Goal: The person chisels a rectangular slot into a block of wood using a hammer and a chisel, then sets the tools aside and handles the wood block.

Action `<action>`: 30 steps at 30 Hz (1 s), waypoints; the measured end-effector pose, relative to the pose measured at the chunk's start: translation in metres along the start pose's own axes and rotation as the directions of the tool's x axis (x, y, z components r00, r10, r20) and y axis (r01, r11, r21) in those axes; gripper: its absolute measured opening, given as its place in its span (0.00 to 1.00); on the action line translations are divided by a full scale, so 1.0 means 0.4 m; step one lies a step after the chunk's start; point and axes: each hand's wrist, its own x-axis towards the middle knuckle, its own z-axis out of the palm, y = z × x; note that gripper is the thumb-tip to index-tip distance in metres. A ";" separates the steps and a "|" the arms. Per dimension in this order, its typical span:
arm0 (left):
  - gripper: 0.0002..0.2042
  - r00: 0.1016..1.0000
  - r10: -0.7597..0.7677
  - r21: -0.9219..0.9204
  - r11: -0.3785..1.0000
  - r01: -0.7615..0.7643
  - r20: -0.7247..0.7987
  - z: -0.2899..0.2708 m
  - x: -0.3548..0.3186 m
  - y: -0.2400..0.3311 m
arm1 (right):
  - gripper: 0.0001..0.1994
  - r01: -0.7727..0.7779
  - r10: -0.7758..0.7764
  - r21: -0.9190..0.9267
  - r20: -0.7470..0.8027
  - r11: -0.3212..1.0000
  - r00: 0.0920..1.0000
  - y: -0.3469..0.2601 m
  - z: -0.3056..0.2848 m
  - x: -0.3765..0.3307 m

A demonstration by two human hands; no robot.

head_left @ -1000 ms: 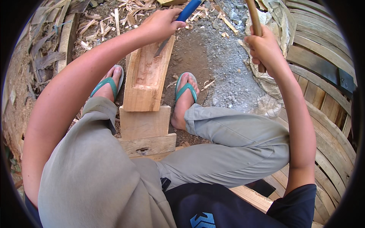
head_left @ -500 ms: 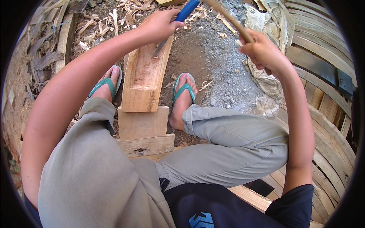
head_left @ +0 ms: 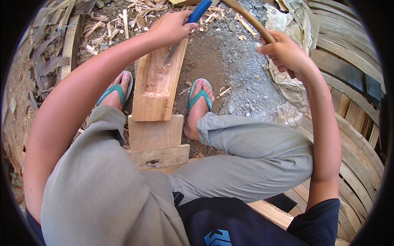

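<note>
The person wore grey trousers, a dark blue shirt with short sleeves, and green flip-flops.

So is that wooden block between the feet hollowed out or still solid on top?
Hollowed out: the wooden block has a carved trough with raised edges, and the chisel tip rests inside.

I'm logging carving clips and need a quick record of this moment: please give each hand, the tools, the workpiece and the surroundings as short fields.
left hand: gripped around the blue-handled chisel
chisel blade: tip set in the hollow of the wooden block
right hand: raised, gripped around a curved wooden handle; its head is out of view
block: rests between the feet in green sandals
ground: gravel and wood chips
</note>
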 end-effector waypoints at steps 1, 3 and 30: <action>0.21 1.000 -0.005 0.010 1.000 0.005 0.015 -0.002 0.002 0.003 | 0.10 -0.015 0.017 0.045 -0.030 0.999 0.999 0.005 -0.008 0.002; 0.22 0.999 -0.016 0.029 0.999 0.015 0.044 -0.007 0.007 0.009 | 0.10 0.063 -0.036 0.159 -0.163 0.985 0.986 0.014 -0.016 0.017; 0.20 1.000 -0.025 0.028 0.999 0.025 0.000 0.007 0.002 0.000 | 0.08 0.010 -0.012 -0.010 -0.138 1.000 0.990 -0.012 0.056 0.019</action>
